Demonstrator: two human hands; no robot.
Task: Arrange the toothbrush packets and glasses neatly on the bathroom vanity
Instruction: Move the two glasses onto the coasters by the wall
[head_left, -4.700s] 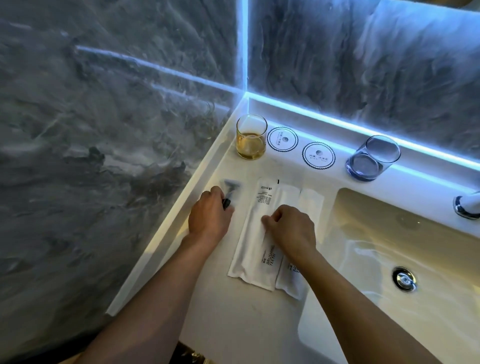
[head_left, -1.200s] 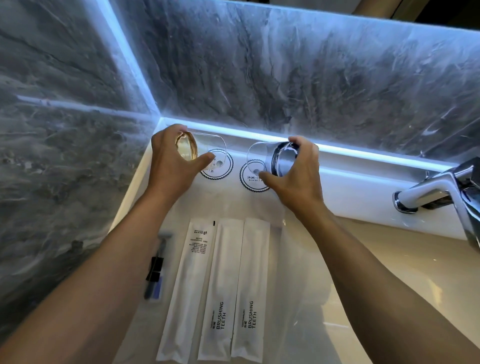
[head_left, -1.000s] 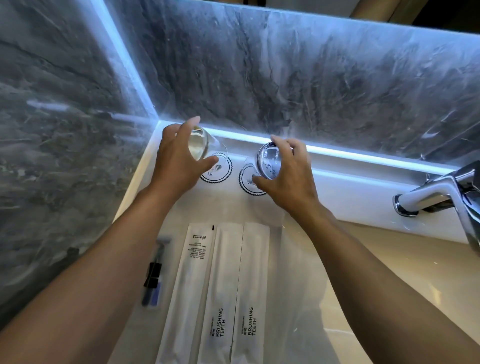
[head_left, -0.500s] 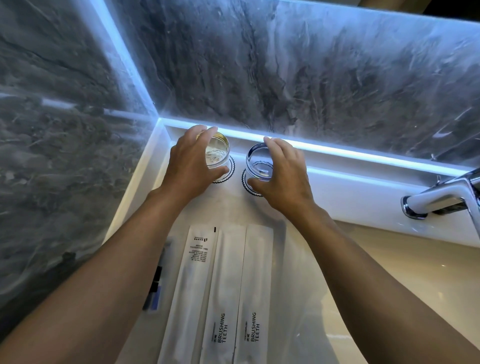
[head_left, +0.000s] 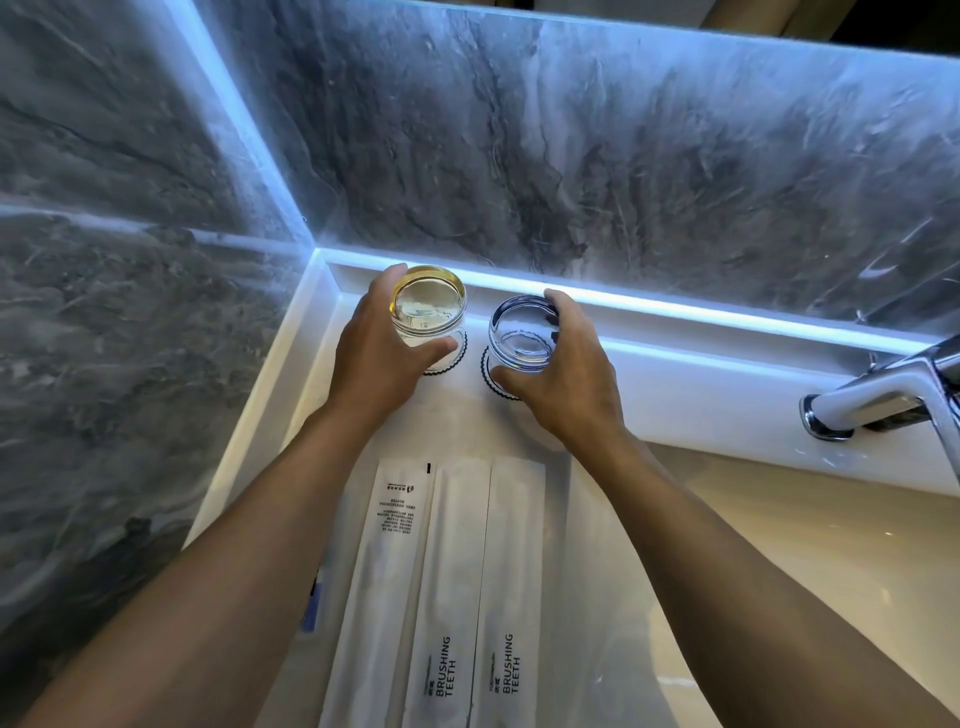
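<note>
Near the back corner of the white vanity (head_left: 691, 384), my left hand (head_left: 376, 358) grips an amber-tinted glass (head_left: 428, 306). It stands with its base up on a round scalloped coaster (head_left: 451, 364). My right hand (head_left: 563, 379) holds a blue-tinted glass (head_left: 521, 332) the same way on a second coaster (head_left: 491, 379) just to the right. Three white toothbrush packets (head_left: 452, 582) lie side by side in front of the glasses, two printed "BRUSHING TEETH". My forearms cross over the packets' outer edges.
Grey marble walls with a lit blue strip close off the back and left. A chrome faucet (head_left: 883, 400) juts in from the right over the cream sink basin (head_left: 769, 561). A dark razor (head_left: 311, 603) lies mostly hidden under my left forearm.
Both glasses were tilted in my hands above the coasters. They have since been turned base up and lowered onto the coasters, with my hands still around them.
</note>
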